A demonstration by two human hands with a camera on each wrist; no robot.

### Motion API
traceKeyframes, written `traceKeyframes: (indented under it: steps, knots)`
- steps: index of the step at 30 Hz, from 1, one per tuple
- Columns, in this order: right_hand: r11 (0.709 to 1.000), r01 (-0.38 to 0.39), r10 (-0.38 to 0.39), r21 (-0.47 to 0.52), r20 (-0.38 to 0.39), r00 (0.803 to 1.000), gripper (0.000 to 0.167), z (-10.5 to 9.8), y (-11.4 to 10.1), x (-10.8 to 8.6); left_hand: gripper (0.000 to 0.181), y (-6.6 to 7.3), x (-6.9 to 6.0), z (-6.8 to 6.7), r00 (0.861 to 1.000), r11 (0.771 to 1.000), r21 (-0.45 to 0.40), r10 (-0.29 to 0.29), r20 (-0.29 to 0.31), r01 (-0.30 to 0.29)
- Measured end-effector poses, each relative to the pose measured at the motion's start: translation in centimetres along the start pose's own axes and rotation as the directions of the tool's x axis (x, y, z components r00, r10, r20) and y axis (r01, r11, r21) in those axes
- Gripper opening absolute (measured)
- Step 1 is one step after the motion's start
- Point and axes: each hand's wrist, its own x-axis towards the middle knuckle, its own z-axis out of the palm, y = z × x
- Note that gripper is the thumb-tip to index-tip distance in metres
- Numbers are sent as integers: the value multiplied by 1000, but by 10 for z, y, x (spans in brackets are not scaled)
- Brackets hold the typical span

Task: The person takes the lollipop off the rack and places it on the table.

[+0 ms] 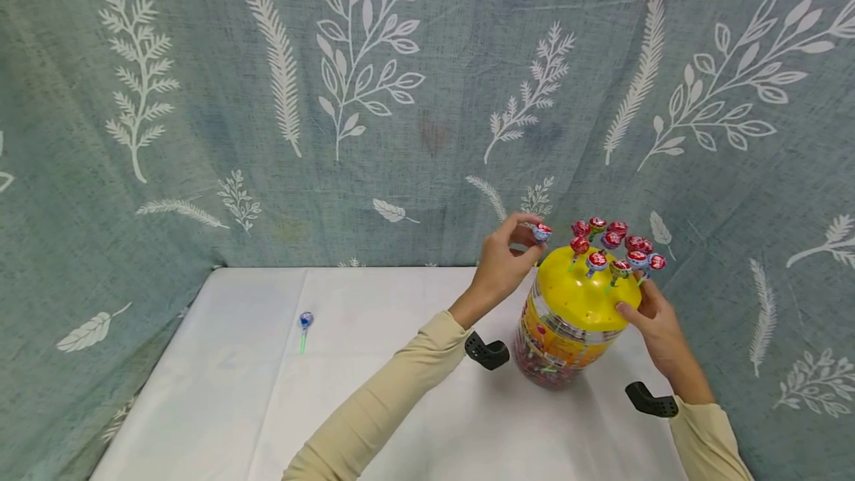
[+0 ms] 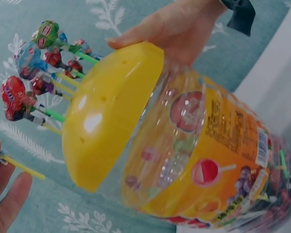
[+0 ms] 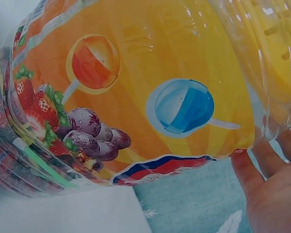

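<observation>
A clear plastic jar (image 1: 568,340) with a yellow lid (image 1: 581,295) stands tilted on the table, several wrapped lollipops upright in holes of the lid. At the lid's left side, the left hand (image 1: 502,262) pinches a lollipop (image 1: 542,232) by its head; in the left wrist view its yellow stick (image 2: 24,167) points toward the lid, apart from it. My right hand (image 1: 661,325) grips the lid's right edge, thumb on top. The right wrist view shows fingers (image 3: 250,174) against the jar's upper side (image 3: 208,97).
A single lollipop with a blue wrapper and green stick (image 1: 305,325) lies on the white table (image 1: 374,318), left of the jar. Behind and beside the table hangs a grey-green leaf-patterned curtain (image 1: 434,95). More lollipops fill the jar's bottom (image 1: 544,370).
</observation>
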Motion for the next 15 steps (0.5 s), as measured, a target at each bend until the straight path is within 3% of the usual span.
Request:
traceKeyframes:
  steps: [11, 15]
  knots:
    - [999, -24, 23, -37, -17, 1000, 57, 2, 1, 1, 34, -1, -10, -25, 999, 999, 2, -52, -10, 52]
    - [998, -32, 31, -52, -18, 999, 57, 2, 1, 0, 34, 13, -15, -37, 999, 999, -2, -53, -1, 53]
